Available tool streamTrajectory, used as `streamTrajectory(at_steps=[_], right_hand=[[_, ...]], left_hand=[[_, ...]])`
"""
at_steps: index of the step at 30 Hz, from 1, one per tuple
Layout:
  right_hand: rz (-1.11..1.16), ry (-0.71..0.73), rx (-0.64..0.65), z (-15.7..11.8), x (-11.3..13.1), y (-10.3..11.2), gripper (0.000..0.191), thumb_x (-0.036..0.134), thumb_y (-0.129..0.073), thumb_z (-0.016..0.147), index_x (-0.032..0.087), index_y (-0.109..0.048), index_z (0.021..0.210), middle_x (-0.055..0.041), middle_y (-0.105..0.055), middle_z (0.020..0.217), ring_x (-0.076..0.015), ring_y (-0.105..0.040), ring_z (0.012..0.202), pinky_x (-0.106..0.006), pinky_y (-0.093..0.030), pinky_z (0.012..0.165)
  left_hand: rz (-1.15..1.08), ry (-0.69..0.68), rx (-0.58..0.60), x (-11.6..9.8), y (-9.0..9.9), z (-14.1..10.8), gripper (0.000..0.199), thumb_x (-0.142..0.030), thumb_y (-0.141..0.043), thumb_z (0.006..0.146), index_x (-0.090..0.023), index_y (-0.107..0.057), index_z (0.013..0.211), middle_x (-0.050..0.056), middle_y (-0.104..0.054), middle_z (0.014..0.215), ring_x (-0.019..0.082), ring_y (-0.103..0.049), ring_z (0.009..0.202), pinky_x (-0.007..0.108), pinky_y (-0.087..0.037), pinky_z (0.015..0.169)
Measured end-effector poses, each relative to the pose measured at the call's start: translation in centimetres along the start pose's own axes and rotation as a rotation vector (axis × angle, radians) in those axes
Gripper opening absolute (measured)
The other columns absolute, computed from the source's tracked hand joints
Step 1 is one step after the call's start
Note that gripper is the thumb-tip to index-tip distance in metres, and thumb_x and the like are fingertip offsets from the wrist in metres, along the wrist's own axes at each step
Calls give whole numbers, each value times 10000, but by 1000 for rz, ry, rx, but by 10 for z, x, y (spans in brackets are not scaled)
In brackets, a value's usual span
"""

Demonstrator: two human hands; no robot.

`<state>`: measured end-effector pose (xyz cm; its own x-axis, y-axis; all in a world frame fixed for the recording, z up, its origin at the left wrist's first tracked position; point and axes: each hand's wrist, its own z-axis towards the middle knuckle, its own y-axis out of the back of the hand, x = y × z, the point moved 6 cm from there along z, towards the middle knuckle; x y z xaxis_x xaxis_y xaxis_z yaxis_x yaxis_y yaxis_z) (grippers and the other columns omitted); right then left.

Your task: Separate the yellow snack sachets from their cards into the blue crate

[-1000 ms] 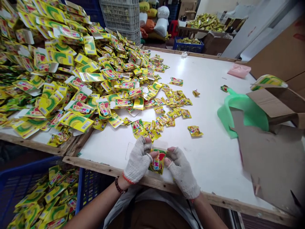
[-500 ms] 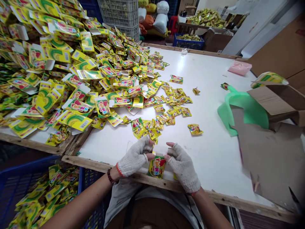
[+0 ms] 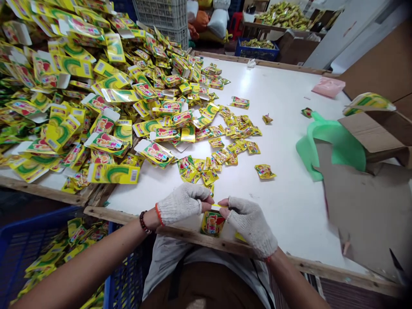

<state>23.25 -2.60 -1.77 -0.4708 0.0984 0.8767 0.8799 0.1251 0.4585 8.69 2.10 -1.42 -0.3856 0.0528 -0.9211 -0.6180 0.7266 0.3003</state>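
A small yellow and green box stands near the table's front edge with its top flap between my hands. My left hand, in a white fingerless glove, pinches the flap's left side. My right hand, gloved the same way, pinches its right side with thumb and forefinger. Just beyond my fingers lie several small yellow wrapped packets on the white table. Part of another yellow item shows under my right hand.
A large heap of yellow boxes covers the left side. Below it, a blue crate holds more boxes. A green scoop, cardboard and a pink packet are at the right. One packet lies apart.
My fingers have come closer together over the box top, and its flap is lower. At the heap's front edge, some boxes lie differently. The view has shifted slightly.
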Motion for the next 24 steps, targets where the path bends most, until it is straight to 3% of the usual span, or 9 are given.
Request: streamTrajectory(at_steps=[4,7,11,15,17,20,22,23,24], right_hand=[[-41,23,24,-1,-1,0,187,251,-547,785,186,-716,830,-37,-729,813,-187,-669,736,-297,-547,696],[-65,228,77,-12,-1,-3,238,209,-513,810,187,-705,951,-68,-712,954,-178,-668,847,-292,-545,772],[-233,489,118,-32,-2,-8,412,122,-492,793,187,-585,1189,-130,-578,1227,-207,-596,1056,-330,-514,867],[-250,493,77,-29,-6,-7,391,101,-474,773,216,-630,1113,-92,-664,1065,-198,-641,928,-309,-547,786],[-139,331,-29,-16,-10,-5,292,147,-491,789,206,-661,1018,-73,-688,957,-190,-655,835,-295,-557,739],[108,18,-189,-4,-11,-17,220,274,-511,831,176,-637,983,-71,-695,896,-192,-658,778,-296,-563,706],[258,-31,-88,-6,5,-48,230,300,-502,846,181,-624,1001,-59,-696,926,-182,-657,813,-277,-556,724],[311,16,60,-10,19,-69,220,290,-501,849,195,-634,996,-43,-698,935,-171,-656,831,-257,-550,731],[351,86,326,-19,35,-96,238,280,-512,843,211,-632,1037,-22,-704,920,-159,-663,797,-235,-555,687]], left_hand=[[2,-20,10,2,-1,-5,186,-250,-551,791,-128,-676,856,12,-632,733,122,-542,684,194,-414,622],[82,-152,29,-1,-9,-16,212,-254,-495,840,-130,-667,839,33,-622,749,131,-547,708,208,-413,655],[375,-325,-26,-6,-22,-32,230,-218,-437,856,-141,-644,791,56,-574,754,147,-523,707,232,-392,646],[563,-374,-28,-13,-21,-40,211,-258,-449,855,-165,-629,915,87,-588,894,186,-554,831,259,-427,729],[651,-300,-114,-14,1,-44,270,-316,-470,851,-169,-586,1046,109,-586,1015,214,-553,945,287,-434,814],[899,14,-268,2,57,-54,370,-326,-516,807,-157,-531,1135,134,-574,1100,257,-558,980,340,-446,823],[1085,255,-229,22,89,-64,436,-284,-564,736,-165,-520,1154,139,-583,1093,288,-571,958,367,-455,779],[1157,353,-174,33,101,-69,478,-254,-578,699,-169,-514,1166,142,-588,1087,300,-575,951,372,-455,760],[1208,431,-122,42,109,-73,518,-224,-578,672,-170,-505,1182,146,-592,1081,305,-580,944,370,-454,745]])
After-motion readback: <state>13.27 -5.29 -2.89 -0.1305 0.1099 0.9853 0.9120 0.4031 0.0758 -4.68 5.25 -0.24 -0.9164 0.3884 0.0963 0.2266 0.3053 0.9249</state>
